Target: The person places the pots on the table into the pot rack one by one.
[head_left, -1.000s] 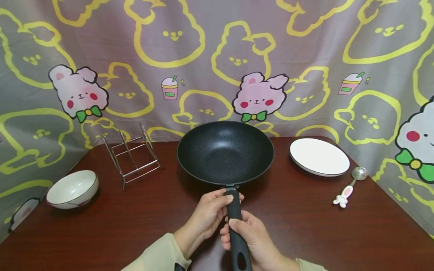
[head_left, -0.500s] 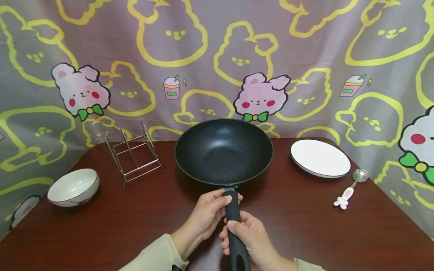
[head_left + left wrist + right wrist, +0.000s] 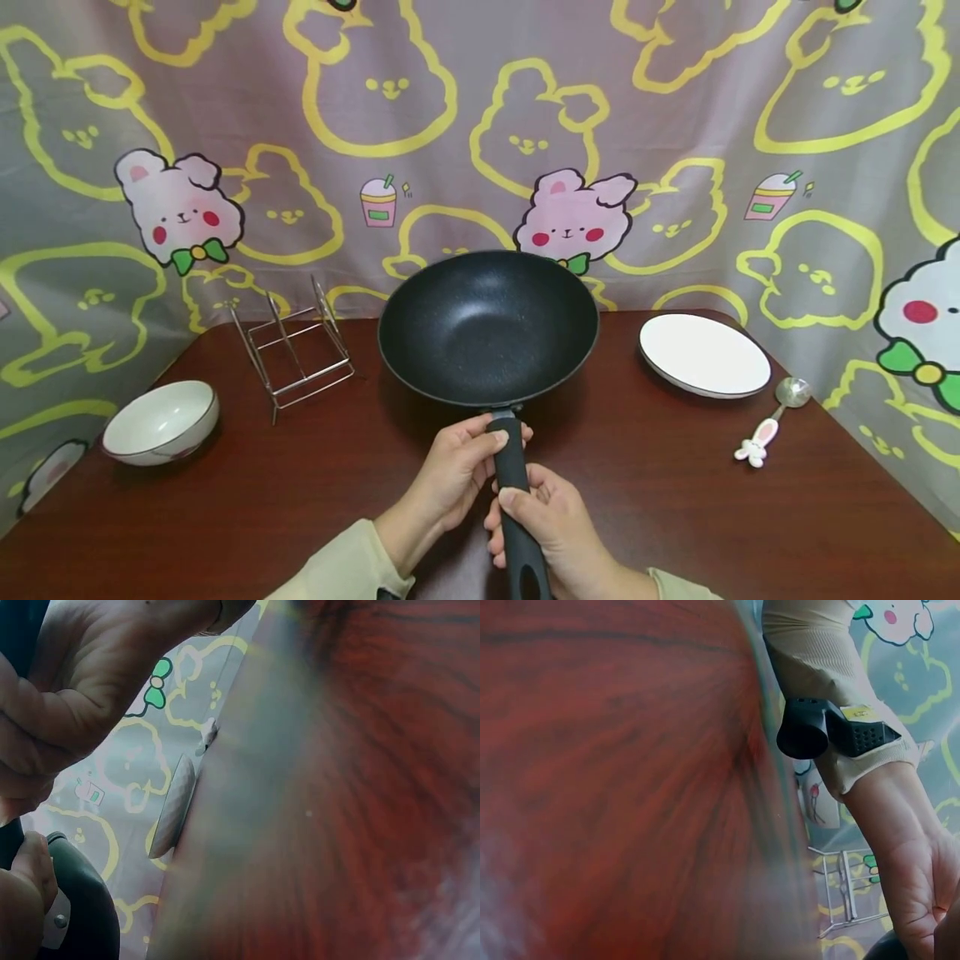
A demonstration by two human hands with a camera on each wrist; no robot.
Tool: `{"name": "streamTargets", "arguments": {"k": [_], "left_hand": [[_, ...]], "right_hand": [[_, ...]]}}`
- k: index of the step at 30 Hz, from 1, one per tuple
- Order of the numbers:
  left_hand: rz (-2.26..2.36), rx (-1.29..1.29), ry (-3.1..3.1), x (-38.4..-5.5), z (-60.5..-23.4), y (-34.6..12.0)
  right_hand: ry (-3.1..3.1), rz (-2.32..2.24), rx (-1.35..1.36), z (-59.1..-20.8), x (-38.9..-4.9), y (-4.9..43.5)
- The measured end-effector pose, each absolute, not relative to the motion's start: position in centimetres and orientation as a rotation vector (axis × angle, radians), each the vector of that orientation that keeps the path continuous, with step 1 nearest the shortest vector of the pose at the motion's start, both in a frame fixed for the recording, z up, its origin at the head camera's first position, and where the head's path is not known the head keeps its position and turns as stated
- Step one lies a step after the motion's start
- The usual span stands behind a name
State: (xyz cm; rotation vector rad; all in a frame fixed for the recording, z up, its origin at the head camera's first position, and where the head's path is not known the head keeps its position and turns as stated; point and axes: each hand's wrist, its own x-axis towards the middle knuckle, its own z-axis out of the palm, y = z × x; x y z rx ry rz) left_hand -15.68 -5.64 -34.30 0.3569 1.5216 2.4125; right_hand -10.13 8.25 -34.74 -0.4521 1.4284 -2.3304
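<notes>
No readable text, yellow sticker (image 3: 861, 713) on black wrist camera (image 3: 864, 738), marks illegible

Table (image 3: 637, 508): at left, bowl (image 3: 160, 422); behind and right of bowl, wire rack (image 3: 312, 377). Centre: pan (image 3: 489, 329), handle (image 3: 512, 458) toward front. Right: plate (image 3: 705, 356); at plate's front right, spoon (image 3: 763, 435). Behind all: cloth (image 3: 450, 179).

I hold a deep, round, black wok (image 3: 489, 325), its dark inside faintly speckled and catching a soft sheen, clear of the table (image 3: 637, 475) and centred in front of me. Its bowl points away from me, mouth up and tipped a little my way, with the far rim highest. The matte black handle (image 3: 512, 458), joined by a metal bracket (image 3: 504, 412), runs back towards me to a long slot near its end.
</notes>
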Motion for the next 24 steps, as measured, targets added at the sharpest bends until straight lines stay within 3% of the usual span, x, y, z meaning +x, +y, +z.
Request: {"name": "streamTargets", "arguments": {"k": [24], "left_hand": [[2.389, 0.488, 1.591, -15.67, -33.57, -6.24]], "right_hand": [[1.475, -2.32, -0.66, -35.04, -10.43, 7.97]]}}
